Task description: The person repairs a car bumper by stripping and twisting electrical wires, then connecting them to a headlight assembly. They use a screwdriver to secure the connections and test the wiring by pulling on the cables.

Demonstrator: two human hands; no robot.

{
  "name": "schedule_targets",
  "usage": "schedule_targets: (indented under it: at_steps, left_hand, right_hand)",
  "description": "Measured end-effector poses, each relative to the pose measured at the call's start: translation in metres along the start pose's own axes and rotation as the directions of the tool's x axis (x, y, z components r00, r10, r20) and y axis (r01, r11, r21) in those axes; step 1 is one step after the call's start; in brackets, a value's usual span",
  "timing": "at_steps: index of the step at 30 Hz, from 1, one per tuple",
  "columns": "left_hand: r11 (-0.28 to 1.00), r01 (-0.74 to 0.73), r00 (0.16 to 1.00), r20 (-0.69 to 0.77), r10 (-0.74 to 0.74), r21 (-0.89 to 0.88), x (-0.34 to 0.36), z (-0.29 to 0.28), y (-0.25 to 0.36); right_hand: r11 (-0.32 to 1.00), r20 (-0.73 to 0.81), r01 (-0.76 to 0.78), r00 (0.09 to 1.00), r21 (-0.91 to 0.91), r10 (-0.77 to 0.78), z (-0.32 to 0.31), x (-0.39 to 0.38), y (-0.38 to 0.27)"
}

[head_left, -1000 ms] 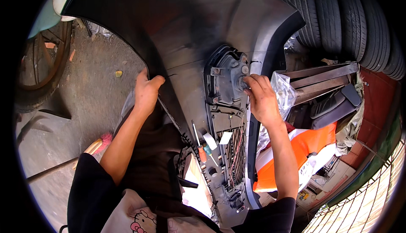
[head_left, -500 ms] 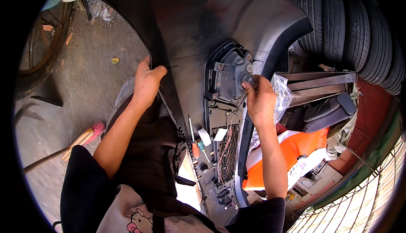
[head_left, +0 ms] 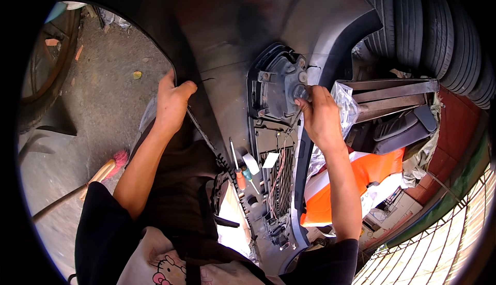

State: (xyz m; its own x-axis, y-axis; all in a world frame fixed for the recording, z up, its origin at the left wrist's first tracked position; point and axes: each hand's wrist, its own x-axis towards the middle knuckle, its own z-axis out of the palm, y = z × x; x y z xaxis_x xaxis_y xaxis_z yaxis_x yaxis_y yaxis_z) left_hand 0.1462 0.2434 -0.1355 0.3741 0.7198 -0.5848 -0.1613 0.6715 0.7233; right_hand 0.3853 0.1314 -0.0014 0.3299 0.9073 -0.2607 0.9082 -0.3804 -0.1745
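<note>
A large dark car bumper cover stretches in front of me with its inner side up. My left hand is closed round its left edge, the thumb lying on the inner face. On the bumper's right part sits a grey-black lamp housing with its back showing. My right hand pinches a round socket on the lamp's back between thumb and fingers; the fingers partly hide it. Nearer to me on the bumper lie a screwdriver with an orange handle and one with a teal handle.
Stacked tyres stand at the far right. Below them are metal bars, a grey padded part and an orange-and-white bag. At left, a pink-bristled brush and a wheel rim rest on the concrete floor.
The bumper's far edge and my left hand have shifted slightly left in the view. My right hand keeps its grip on the socket, and the lamp appears slightly turned with the bumper.
</note>
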Motion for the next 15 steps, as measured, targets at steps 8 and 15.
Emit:
schedule_targets:
  at_steps: [8,15]
  left_hand:
    - [1.0,-0.003,0.999,0.036,0.003,0.009,0.001,-0.004,0.001]
    - [1.0,-0.008,0.999,0.046,0.007,0.01,0.006,-0.011,-0.005]
  right_hand:
    - [0.953,-0.091,-0.284,0.952,0.107,0.294,0.013,0.005,-0.009]
    - [0.892,-0.196,-0.444,0.87,0.082,0.452,0.025,0.006,-0.029]
